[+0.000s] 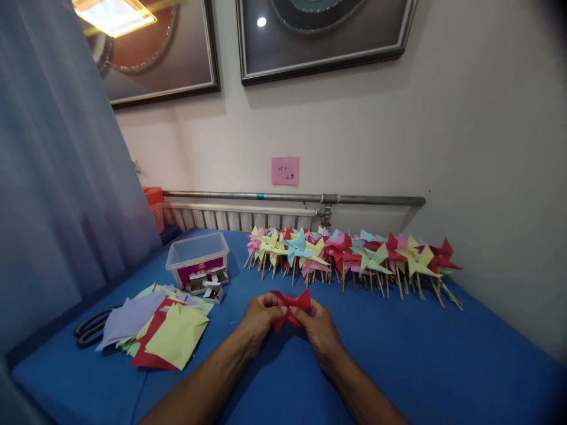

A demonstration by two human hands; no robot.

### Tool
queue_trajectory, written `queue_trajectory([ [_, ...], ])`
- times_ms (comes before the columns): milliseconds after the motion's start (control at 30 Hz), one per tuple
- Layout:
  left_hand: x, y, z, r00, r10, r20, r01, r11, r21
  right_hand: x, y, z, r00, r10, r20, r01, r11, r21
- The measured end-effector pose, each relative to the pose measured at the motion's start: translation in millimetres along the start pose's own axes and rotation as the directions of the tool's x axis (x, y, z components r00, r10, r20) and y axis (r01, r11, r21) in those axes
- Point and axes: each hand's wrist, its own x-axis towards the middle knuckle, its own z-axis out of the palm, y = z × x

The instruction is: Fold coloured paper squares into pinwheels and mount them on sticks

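Note:
A red paper pinwheel (302, 301) with folded blades is held between both hands above the blue cloth. My left hand (261, 316) pinches its left side, the thumb near the centre. On the opposite side, my right hand (319, 323) grips the paper, its thumb also close to the middle. A small shiny spot shows at the centre between the thumbs; it looks like a pin head. No stick is visible on this pinwheel. The fingers behind the paper are partly hidden.
Many finished pinwheels (343, 254) on sticks lie along the back. Left are coloured paper sheets (179, 336), scissors (91, 327) partly under them, a clear plastic box (197, 251) and small open boxes (213, 292). Behind runs a metal pipe (376, 200); a curtain (66, 147) hangs left.

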Motion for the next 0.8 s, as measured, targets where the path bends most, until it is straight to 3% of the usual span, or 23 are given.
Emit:
queue_trajectory([
  [533, 0.4, -1.3, -1.5, 1.000, -0.023, -0.005, 0.023, 1.000, -0.020, 2.3, 8.6, 1.0, 0.998, 0.016, 0.054, -0.015, 1.000, -0.015],
  [800, 0.5, -4.3, -1.0, 1.000, -0.015, -0.005, 0.015, 1.000, 0.011, 7.2, 14.3, -3.6, 0.999, 0.039, 0.005, -0.039, 0.998, -0.045],
])
